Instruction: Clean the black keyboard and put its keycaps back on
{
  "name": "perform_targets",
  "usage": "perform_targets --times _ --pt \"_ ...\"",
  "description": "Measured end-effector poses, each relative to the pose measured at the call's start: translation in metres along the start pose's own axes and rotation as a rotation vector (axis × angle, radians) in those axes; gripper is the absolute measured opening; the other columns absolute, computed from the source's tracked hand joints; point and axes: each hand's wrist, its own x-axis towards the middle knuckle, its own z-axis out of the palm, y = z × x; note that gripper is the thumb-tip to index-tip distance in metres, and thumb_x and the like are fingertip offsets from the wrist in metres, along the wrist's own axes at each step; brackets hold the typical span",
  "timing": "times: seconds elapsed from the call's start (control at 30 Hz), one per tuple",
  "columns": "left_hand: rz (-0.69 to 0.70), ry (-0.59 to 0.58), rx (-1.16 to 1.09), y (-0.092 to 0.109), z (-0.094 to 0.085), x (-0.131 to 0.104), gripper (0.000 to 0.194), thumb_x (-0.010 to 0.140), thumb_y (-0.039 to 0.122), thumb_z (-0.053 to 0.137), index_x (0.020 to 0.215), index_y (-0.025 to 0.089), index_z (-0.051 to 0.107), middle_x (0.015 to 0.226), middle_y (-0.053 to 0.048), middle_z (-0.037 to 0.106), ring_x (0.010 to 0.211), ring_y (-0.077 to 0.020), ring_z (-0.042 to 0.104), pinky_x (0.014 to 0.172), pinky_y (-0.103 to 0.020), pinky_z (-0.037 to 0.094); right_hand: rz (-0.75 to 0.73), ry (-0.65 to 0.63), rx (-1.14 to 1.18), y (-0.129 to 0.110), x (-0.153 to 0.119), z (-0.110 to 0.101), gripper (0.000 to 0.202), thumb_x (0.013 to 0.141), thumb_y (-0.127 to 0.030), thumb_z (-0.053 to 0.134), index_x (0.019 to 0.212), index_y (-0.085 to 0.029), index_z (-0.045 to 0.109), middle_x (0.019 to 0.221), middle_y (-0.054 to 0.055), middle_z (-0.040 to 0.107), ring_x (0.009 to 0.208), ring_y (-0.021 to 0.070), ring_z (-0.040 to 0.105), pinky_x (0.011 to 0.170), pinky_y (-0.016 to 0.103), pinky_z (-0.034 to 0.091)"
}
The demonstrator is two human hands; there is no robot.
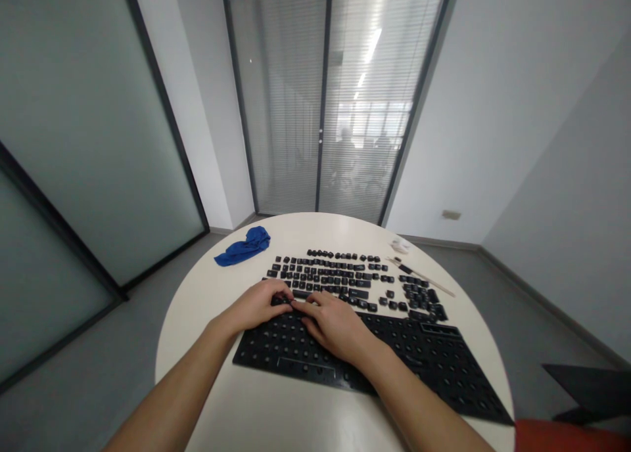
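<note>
A black keyboard base with its keycaps off lies across the near side of the round table. My left hand is over its far left corner, thumb and fingers drawn together in a pinch. Whatever sits between those fingertips is too small and dark to make out. My right hand rests over the base, its index finger stretched leftward to the left fingertips and its thumb apart below. Just beyond both hands, loose black keycaps are laid out in keyboard rows. More keycaps form a number-pad group at the right.
A blue cloth lies crumpled at the table's far left. Toward the right edge are a thin stick-like tool and a small whitish item. The white table has a curved edge. Something red shows at lower right.
</note>
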Motion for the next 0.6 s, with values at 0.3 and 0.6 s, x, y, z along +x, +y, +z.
perform_targets --times 0.3,0.6 --pt "-0.012 -0.019 0.107 -0.0014 0.0019 0.0005 0.007 0.082 0.022 0.068 0.090 0.022 0.068 0.094 -0.002 0.068 0.091 -0.0216 0.062 0.082 -0.032 0.048 0.052 -0.039 -0.036 -0.0048 0.0046 -0.0015 0.036 0.095 -0.024 0.055 0.130 -0.029 0.062 0.108 0.007 0.063 0.100 0.0224 0.059 0.088 0.035 0.047" --pt "0.001 0.059 -0.017 -0.0030 -0.0006 0.0005 0.015 0.092 0.028 0.056 0.094 0.020 0.068 0.088 -0.002 0.069 0.079 -0.0182 0.063 0.074 -0.029 0.048 0.008 -0.033 -0.007 -0.0009 0.0006 -0.0040 0.036 0.096 -0.024 0.052 0.132 -0.026 0.060 0.111 0.007 0.064 0.101 0.0213 0.061 0.089 0.034 0.048"
